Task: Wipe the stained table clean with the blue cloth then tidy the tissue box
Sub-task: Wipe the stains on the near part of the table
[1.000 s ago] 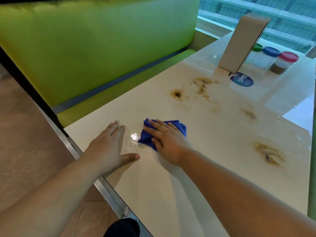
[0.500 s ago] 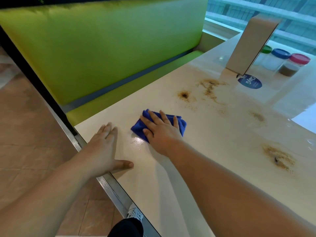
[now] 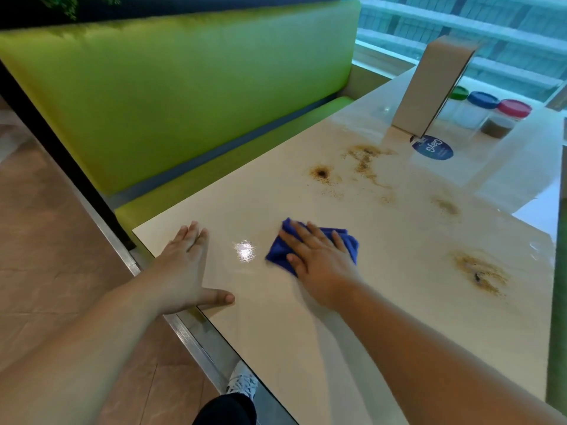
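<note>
The blue cloth [image 3: 348, 242] lies folded on the glossy cream table [image 3: 306, 348], and my right hand [image 3: 319, 260] presses flat on it with straight fingers. My left hand [image 3: 184, 269] rests flat on the table's near left edge, fingers straight, thumb spread. Brown stains mark the table: a dark spot [image 3: 321, 173], a smear [image 3: 366, 159] beyond it, a faint patch [image 3: 446, 206] and a larger stain [image 3: 480, 276] to the right. The beige tissue box [image 3: 432, 87] stands tilted at the far end.
Three jars with green [image 3: 459, 92], blue [image 3: 484, 99] and red [image 3: 514, 107] lids stand behind the box. A round blue sticker [image 3: 433, 148] lies before it. A green bench [image 3: 184, 96] runs along the table's left side. A metal rail edges the table; my shoe [image 3: 242, 383] is below.
My right hand slid the cloth to the right across the table, away from my left hand. A wet glossy patch shows between the two hands. The left hand stayed put.
</note>
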